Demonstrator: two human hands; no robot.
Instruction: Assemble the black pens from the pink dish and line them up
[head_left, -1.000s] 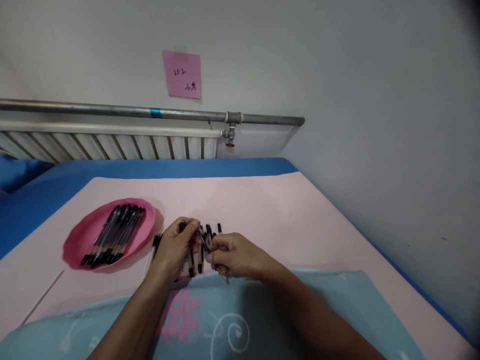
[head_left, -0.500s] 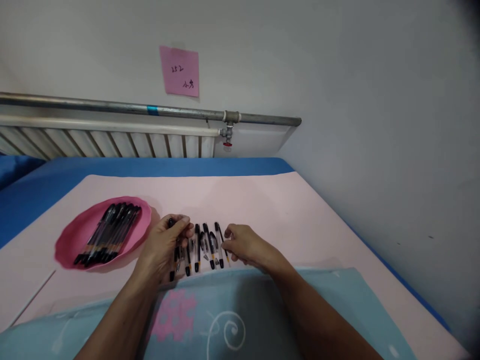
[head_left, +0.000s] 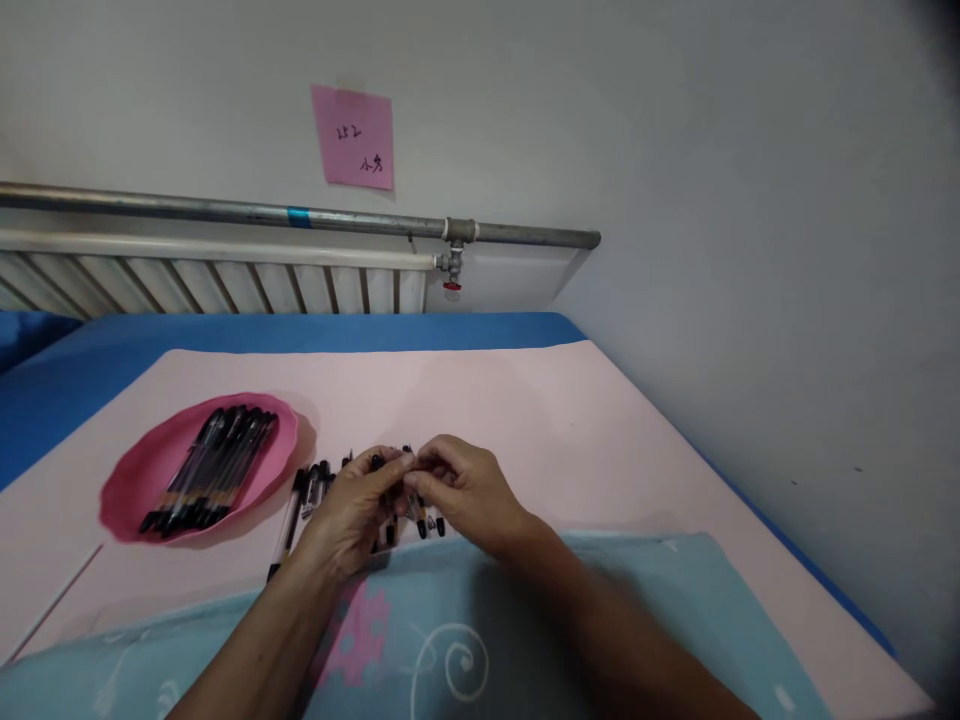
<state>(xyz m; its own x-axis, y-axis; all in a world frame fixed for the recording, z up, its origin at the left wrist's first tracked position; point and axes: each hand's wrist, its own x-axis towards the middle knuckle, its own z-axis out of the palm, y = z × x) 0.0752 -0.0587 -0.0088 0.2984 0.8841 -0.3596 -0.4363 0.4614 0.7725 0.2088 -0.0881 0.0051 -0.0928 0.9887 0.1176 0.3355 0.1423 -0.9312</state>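
Observation:
My left hand is closed around a pen, whose black rounded end sticks up above the fingers. My right hand is pinched shut, its fingertips meeting those of the left; whatever lies between them is hidden. Beneath and behind both hands, several black-and-clear pen parts lie in a row, partly covered. Left of my left wrist lie a clear pen barrel with black ends and some black caps.
A pink scalloped plate at the left holds a bundle of black pens. A thin white stick lies near the pale pink tabletop's left edge. Light blue patterned cloth covers the front. A wall rises at the right.
My right hand has moved left and up from the row's right end to meet my left hand. The left hand has shifted right, uncovering pen parts on the left.

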